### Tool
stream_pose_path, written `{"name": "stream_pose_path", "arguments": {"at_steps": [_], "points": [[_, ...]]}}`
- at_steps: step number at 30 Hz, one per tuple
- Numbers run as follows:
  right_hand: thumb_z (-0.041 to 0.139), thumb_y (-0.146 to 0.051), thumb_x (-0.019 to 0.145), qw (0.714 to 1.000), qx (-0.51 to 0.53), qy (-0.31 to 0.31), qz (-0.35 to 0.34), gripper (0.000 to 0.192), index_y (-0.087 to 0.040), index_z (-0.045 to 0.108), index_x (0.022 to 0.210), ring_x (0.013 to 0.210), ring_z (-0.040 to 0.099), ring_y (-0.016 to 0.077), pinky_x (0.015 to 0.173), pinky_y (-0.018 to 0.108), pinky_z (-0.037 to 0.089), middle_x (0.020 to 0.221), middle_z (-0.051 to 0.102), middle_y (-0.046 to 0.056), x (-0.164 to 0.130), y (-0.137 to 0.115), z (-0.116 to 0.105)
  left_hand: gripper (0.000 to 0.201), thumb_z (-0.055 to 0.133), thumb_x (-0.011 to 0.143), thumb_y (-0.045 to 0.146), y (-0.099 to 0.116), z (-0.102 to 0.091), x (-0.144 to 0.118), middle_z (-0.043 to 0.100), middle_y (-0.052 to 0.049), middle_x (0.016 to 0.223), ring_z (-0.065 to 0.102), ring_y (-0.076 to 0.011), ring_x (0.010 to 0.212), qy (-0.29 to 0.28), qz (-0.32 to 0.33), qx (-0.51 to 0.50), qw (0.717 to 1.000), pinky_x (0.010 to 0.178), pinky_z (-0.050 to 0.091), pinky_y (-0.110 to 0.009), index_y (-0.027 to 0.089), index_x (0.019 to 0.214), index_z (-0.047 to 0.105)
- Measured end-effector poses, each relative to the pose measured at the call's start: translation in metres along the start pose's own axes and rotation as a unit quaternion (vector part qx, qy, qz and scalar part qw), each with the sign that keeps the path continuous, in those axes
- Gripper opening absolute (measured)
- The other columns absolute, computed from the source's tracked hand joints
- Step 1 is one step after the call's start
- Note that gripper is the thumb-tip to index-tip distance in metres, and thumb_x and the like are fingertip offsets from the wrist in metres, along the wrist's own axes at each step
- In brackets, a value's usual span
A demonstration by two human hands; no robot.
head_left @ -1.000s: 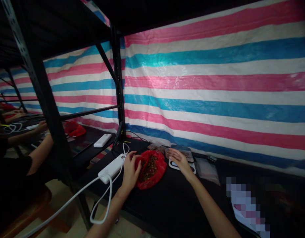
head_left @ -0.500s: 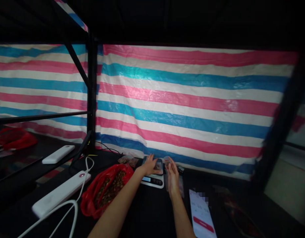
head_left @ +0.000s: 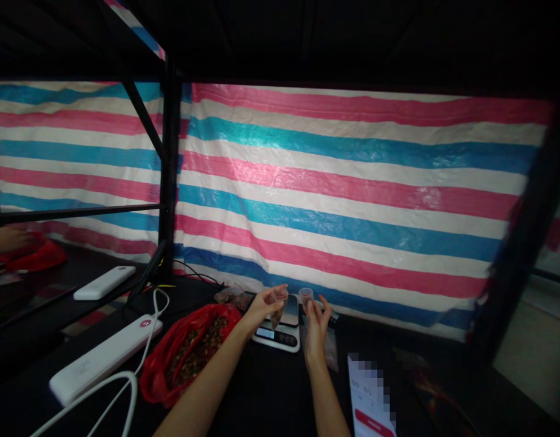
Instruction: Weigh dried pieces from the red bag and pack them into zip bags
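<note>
My left hand [head_left: 260, 308] is closed on a small clear plastic bag [head_left: 276, 318] with brown pieces in its bottom, raised above the left side of a white digital scale [head_left: 284, 338] with a lit display. My right hand [head_left: 317, 328], just right of the scale, grips a small clear plastic cup [head_left: 306, 295] between thumb and fingers. Beneath that hand, flat clear bags [head_left: 330, 352] lie on the black table. A red plastic bag [head_left: 155, 370] stands open to the left, holding many small brown nuts or seeds.
Filled clear bags [head_left: 236, 297] lie behind the red bag. On the left are a white power bank [head_left: 104, 358] with a white cable [head_left: 133, 388] and another white device [head_left: 104, 283]. A phone [head_left: 368, 394] lies at right. Another person's hand [head_left: 9, 240] is at far left.
My left hand has lifted the small bag off the scale's plate and drawn back slightly left. My right hand still has the cup. The other person's hand has come into view.
</note>
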State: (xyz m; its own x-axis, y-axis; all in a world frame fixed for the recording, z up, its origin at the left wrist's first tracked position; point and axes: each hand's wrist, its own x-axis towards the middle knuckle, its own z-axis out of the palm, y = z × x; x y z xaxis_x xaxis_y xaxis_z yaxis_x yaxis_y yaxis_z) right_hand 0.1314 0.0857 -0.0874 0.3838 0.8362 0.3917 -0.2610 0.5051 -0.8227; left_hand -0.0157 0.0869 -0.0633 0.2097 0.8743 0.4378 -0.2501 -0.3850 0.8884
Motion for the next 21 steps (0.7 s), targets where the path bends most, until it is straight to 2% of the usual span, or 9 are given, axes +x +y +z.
{"name": "stream_pose_path", "arguments": {"at_steps": [4,8,10,12,15,17,21], "points": [[0.056,-0.047,0.069,1.0,-0.007,-0.014,0.009,0.047,-0.023,0.038,0.106,0.099,0.056,0.0208,0.083,0.036,0.043,0.105,0.059,0.006,-0.006,-0.002,0.004,0.068,0.071,0.058,0.045,0.0,-0.005,-0.018,0.06,-0.006,0.082,0.05,-0.0064,0.053,0.003,-0.05,-0.057,0.997,0.047,0.035,-0.018,0.016,0.117,0.052],[0.053,-0.048,0.071,0.998,-0.043,-0.053,0.004,0.036,-0.022,0.045,0.095,0.097,0.056,0.0213,0.074,0.032,0.045,0.104,0.059,0.006,-0.011,-0.005,0.008,0.069,0.072,0.059,0.04,-0.003,-0.005,-0.022,0.057,-0.001,0.067,0.041,-0.0031,0.042,-0.006,-0.077,-0.065,0.995,0.041,0.029,-0.016,0.017,0.12,0.049],[0.052,-0.047,0.073,0.998,-0.025,-0.064,0.015,0.034,-0.023,0.045,0.096,0.095,0.057,0.0208,0.07,0.03,0.045,0.102,0.06,0.005,-0.013,-0.009,0.011,0.067,0.073,0.058,0.038,-0.002,-0.001,-0.022,0.06,-0.003,0.072,0.047,-0.0053,0.048,0.001,-0.074,-0.06,0.995,0.045,0.034,-0.018,0.016,0.118,0.052],[0.053,-0.045,0.073,0.997,-0.01,-0.079,0.02,0.034,-0.023,0.046,0.098,0.092,0.058,0.0201,0.069,0.029,0.044,0.101,0.061,0.005,-0.014,-0.015,0.013,0.062,0.074,0.057,0.035,0.0,0.004,-0.022,0.062,-0.006,0.084,0.055,-0.0103,0.063,0.003,-0.057,-0.054,0.997,0.056,0.041,-0.021,0.015,0.112,0.056],[0.053,-0.044,0.073,0.995,-0.044,-0.092,-0.012,0.036,-0.023,0.05,0.103,0.093,0.057,0.0203,0.072,0.031,0.044,0.103,0.06,0.005,-0.016,-0.021,0.014,0.054,0.076,0.055,0.032,0.002,0.011,-0.022,0.061,-0.008,0.096,0.056,-0.0163,0.083,-0.012,-0.024,-0.05,0.998,0.073,0.042,-0.025,0.014,0.104,0.062],[0.052,-0.044,0.075,0.991,-0.079,-0.099,-0.044,0.037,-0.022,0.053,0.105,0.098,0.054,0.0212,0.078,0.033,0.043,0.108,0.059,0.006,-0.017,-0.023,0.015,0.052,0.076,0.055,0.031,0.003,0.014,-0.023,0.062,-0.008,0.095,0.056,-0.017,0.085,-0.018,-0.017,-0.05,0.998,0.077,0.041,-0.026,0.014,0.102,0.063],[0.051,-0.041,0.076,0.983,-0.113,-0.116,-0.081,0.036,-0.02,0.055,0.105,0.109,0.047,0.0216,0.092,0.037,0.035,0.116,0.055,0.006,-0.017,-0.024,0.015,0.056,0.075,0.057,0.032,0.007,0.017,-0.025,0.063,-0.007,0.085,0.057,-0.0162,0.078,-0.029,-0.044,-0.07,0.996,0.072,0.042,-0.026,0.014,0.107,0.06]]}}
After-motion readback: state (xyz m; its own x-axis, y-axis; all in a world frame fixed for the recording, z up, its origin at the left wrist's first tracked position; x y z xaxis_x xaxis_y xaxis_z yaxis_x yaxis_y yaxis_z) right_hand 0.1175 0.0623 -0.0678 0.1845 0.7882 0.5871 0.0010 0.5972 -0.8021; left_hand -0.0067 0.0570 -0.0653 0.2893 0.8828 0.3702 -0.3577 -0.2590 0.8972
